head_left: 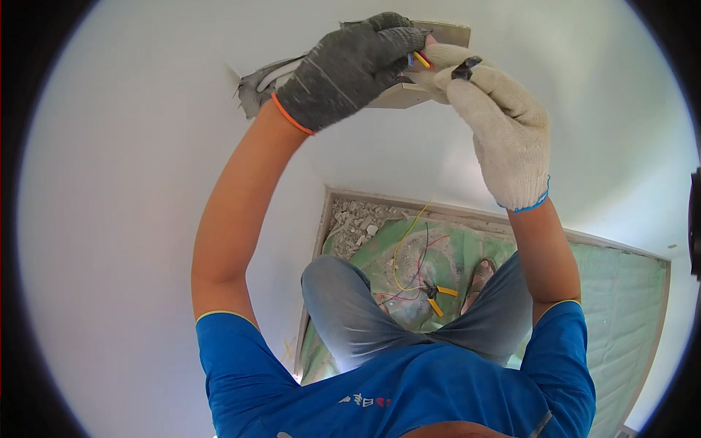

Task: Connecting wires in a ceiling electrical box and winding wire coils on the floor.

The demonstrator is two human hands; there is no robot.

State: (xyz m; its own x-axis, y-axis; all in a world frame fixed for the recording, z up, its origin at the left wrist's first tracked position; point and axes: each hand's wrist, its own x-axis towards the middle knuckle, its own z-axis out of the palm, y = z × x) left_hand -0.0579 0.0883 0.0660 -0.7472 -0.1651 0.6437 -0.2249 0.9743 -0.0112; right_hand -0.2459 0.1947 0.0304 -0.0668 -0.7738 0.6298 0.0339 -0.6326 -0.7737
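Note:
My left hand, in a dark grey glove with an orange cuff, is closed around a small bundle of electrical wires; yellow, red and blue ends poke out past the fingers. Close beside it, my right hand wears a cream knit glove with a blue cuff. Its thumb and fingers pinch a short piece of shiny black tape. Behind both hands is a beige panel at a wall opening, and the hands hide most of it. Left of my wrist, pale conduit shows in a ragged cut in the wall.
Below, green sheeting covers the floor. Yellow-handled pliers lie on it among loose yellow, red and dark wires. Broken rubble is heaped in the corner. White walls rise around my bent knees.

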